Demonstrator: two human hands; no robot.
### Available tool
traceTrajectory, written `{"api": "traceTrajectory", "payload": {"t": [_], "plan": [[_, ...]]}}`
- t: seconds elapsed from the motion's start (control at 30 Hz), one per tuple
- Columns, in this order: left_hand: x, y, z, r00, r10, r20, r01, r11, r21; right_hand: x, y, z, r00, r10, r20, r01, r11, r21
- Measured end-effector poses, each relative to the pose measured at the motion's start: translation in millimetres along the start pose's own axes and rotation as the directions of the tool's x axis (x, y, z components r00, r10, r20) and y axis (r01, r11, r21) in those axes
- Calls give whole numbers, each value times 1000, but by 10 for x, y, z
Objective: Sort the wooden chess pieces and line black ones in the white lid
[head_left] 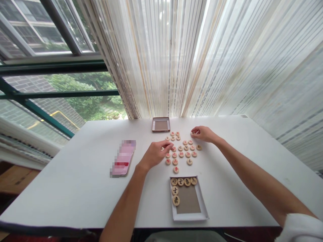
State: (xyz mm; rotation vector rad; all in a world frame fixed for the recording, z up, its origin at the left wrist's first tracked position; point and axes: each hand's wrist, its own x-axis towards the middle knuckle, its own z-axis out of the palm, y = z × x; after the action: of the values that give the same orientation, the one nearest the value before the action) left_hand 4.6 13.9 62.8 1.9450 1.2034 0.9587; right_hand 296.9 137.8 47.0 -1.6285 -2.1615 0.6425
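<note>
Several round wooden chess pieces [181,154] with red marks lie loose on the white table [75,181]. My left hand [156,153] rests at their left edge, fingers curled in a pinch over one piece. My right hand [202,133] is at the group's far right, fingers pinched on a piece. A shallow white box tray [199,208] near me holds several pieces with black marks [180,182] along its top and left sides.
A second small box [160,124] sits at the table's far side by the striped curtain. A pink phone [123,158] lies to the left. A window is at the left. The table's near edge is just below the tray.
</note>
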Motion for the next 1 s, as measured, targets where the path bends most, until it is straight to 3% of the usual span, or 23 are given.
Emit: {"api": "traceTrajectory", "payload": {"t": [0.2, 0.27, 0.4, 0.53, 0.73, 0.83, 1.0], "plan": [[-59, -17, 73, 991, -126, 37, 131, 952, -278, -566, -385, -39, 988, -156, -10, 156, 971, 180], [-70, -24, 130, 989, -136, 57, 147, 928, -343, -787, -532, 53, 950, -304, -70, 311, 903, 295], [-128, -2, 253, 982, -104, 161, 159, 909, -384, -1047, -664, 322, 842, -491, -224, 530, 830, 173], [-193, 23, 360, 974, -156, 163, 208, 899, -385, -1117, -642, 499, 778, -573, -257, 608, 789, 83], [-229, 49, 456, 961, -223, 163, 275, 815, -510, -1169, -635, 570, 673, -665, -325, 717, 694, 64], [-239, 58, 459, 961, -229, 157, 278, 788, -549, -1192, -613, 600, 679, -659, -324, 712, 699, 69], [-250, 74, 425, 967, -189, 168, 250, 825, -507, -1244, -552, 628, 715, -598, -362, 673, 730, 121]]}}
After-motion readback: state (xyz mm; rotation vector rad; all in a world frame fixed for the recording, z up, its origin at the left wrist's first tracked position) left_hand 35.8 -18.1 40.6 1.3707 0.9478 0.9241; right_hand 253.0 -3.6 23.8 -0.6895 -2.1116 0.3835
